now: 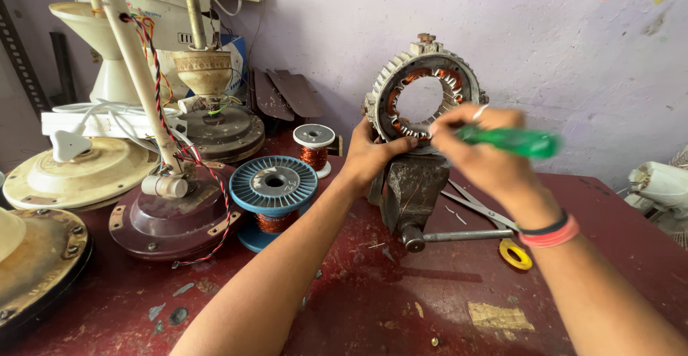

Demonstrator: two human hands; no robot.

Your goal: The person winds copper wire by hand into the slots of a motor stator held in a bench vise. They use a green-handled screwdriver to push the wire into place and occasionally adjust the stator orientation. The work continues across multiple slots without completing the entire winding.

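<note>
I see the ring-shaped stator (pixel 424 87), its slots wound with copper, standing upright in the grey bench vise (pixel 414 187) near the back of the dark red table (pixel 401 306). My left hand (pixel 373 157) is wrapped around the stator's lower left rim, fingers closed on it. My right hand (pixel 481 152) is closed around a green-handled screwdriver (pixel 512 141), held at the stator's lower right edge; its tip is hidden. Scissors (pixel 476 205) and a yellow tape roll (pixel 515 254) lie just right of the vise. To the left stand a blue wire spool (pixel 274 184) and a smaller white spool (pixel 314 144), then several fan motors (pixel 172 212).
</note>
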